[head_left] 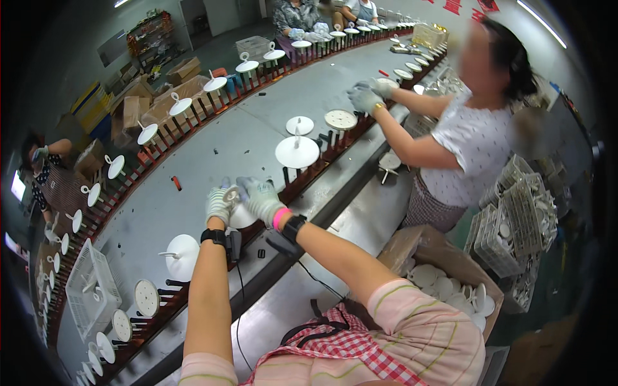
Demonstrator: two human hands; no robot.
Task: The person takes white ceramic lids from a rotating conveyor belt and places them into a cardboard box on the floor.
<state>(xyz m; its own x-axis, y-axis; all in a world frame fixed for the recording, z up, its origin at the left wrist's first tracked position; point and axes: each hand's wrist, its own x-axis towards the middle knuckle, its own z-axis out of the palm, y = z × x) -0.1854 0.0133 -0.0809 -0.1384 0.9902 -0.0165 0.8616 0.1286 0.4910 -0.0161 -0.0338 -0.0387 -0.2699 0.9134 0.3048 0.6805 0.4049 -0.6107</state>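
Observation:
Both my hands wear pale knitted gloves and meet at the near edge of the grey table. Between them is a white disc [243, 217] with a ring-topped stem, partly hidden by my fingers. My left hand [220, 203] closes on its left side by the ring. My right hand [259, 198] curls over its right side, fingers at the ring. Left of my left wrist, a white disc with a stem [182, 257] sits on the near row of pegs. Beyond my right hand another wide white disc [297, 153] stands on a peg.
Peg rows with white discs curve along both table edges. A white basket [92, 289] stands at left. A small red piece [176, 183] lies on the grey tabletop [212, 128]. A gloved co-worker [476, 148] works at right, near a carton of discs [444, 283] and stacked crates [515, 219].

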